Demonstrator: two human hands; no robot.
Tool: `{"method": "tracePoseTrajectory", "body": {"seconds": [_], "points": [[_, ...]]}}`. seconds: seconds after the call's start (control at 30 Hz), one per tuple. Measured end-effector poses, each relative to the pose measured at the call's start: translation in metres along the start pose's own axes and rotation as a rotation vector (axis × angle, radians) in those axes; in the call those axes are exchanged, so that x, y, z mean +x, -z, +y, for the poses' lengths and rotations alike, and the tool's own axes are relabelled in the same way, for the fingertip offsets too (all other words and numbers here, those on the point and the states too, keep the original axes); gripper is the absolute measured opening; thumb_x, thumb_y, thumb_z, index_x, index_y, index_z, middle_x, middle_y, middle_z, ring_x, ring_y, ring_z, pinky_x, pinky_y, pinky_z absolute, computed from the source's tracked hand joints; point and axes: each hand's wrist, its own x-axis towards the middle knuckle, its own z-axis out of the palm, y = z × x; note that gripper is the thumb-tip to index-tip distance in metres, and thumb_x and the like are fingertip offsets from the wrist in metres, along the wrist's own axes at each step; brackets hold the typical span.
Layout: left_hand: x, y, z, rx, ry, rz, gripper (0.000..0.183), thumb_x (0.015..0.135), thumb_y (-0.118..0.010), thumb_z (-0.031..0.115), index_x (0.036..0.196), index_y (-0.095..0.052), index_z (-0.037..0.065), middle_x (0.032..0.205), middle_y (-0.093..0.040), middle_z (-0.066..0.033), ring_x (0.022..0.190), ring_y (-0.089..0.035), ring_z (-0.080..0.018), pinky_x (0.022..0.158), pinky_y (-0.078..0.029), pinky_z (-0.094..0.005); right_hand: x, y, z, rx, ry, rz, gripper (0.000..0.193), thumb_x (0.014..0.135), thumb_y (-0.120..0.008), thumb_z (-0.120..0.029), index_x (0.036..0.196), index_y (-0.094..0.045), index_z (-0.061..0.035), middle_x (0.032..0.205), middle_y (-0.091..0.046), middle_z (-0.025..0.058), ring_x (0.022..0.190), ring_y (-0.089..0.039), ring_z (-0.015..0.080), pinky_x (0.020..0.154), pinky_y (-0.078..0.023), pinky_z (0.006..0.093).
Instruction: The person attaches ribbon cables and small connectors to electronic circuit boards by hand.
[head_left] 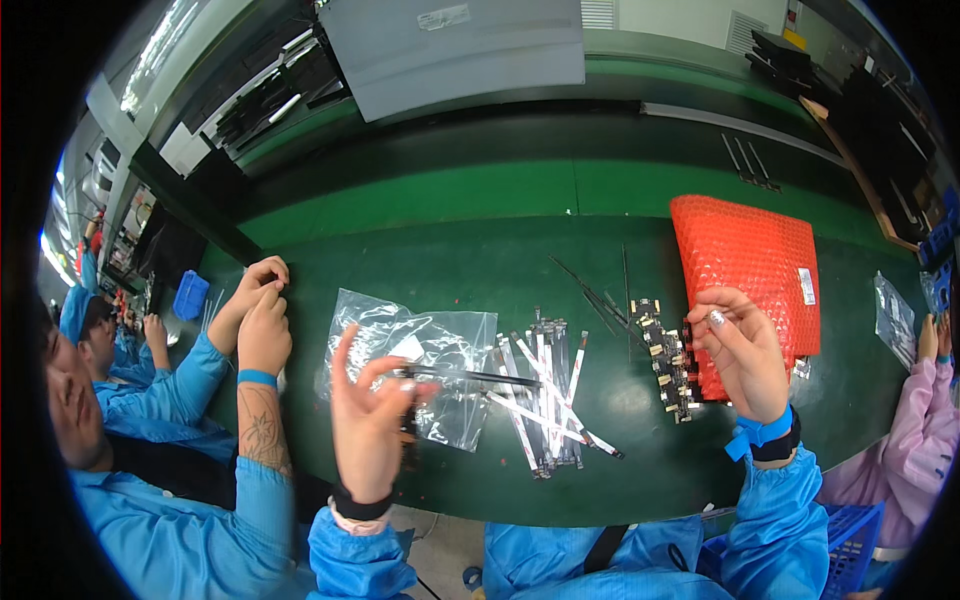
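My left hand [368, 425] is raised over the near left of the table, its index finger up and its thumb and other fingers pinching a thin black strip [485, 377] that points right; motion blurs it. Below the strip lies a clear plastic bag [455, 335]. A loose pile of white and silver flat strips [548, 400] sits to its right. My right hand [745, 355] hovers before a red bubble-wrap bag [765, 245], fingertips closed together; what they hold, if anything, cannot be made out. Several small dark circuit boards [668, 372] lie in a column just left of it.
Thin black strips [598, 300] lie behind the pile. On the left, a co-worker's hands [262, 320] rest at the table edge; a person in a pink sleeve [915, 430] sits at right. A grey panel [460, 50] stands at the back; a blue crate [850, 540] is low at right.
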Motion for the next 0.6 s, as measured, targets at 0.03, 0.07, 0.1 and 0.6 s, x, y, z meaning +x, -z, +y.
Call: {"method": "tracePoseTrajectory", "body": {"seconds": [0.03,0.07,0.1,0.6], "points": [[0.0,-0.018,0.004,-0.044,0.063,-0.079,0.077,0.075,-0.048,-0.015,0.137,-0.011,0.009,0.1,-0.048,-0.0142,0.081,-0.062,-0.0248,0.077,-0.053,-0.0372,0.0,0.002,0.001,0.065,0.018,-0.011,0.019,0.088,-0.048,-0.006,0.105,-0.052,0.0012,0.094,-0.058,0.0098,0.083,-0.053,0.0122,0.076,-0.044,0.0246],[-0.001,-0.035,0.001,-0.1,0.078,-0.123,0.077,0.073,-0.051,-0.013,0.138,-0.017,0.009,0.098,-0.052,-0.011,0.077,-0.061,-0.024,0.071,-0.055,-0.0406,-0.002,0.003,0.002,0.034,0.015,-0.017,0.021,0.089,-0.047,-0.008,0.105,-0.054,0.003,0.097,-0.058,0.009,0.085,-0.051,0.0114,0.077,-0.043,0.0238],[-0.001,-0.049,0.001,-0.118,0.12,-0.181,0.077,0.073,-0.05,-0.015,0.138,-0.016,0.01,0.097,-0.052,-0.0104,0.078,-0.061,-0.0236,0.072,-0.055,-0.042,-0.003,0.001,0.002,0.035,0.019,-0.014,0.021,0.089,-0.047,-0.008,0.105,-0.054,0.003,0.097,-0.058,0.009,0.085,-0.051,0.0114,0.077,-0.043,0.0238],[0.022,-0.118,-0.068,-0.433,0.464,-0.352,0.051,0.086,-0.046,-0.006,0.13,-0.022,0.004,0.098,-0.052,-0.011,0.094,-0.058,-0.0228,0.084,-0.051,-0.0376,-0.011,-0.029,0.028,-0.057,-0.053,-0.005,0.015,0.079,-0.057,0.008,0.093,-0.062,0.0068,0.112,-0.048,0.0128,0.087,-0.06,0.0188,0.076,-0.054,0.0278]]}}
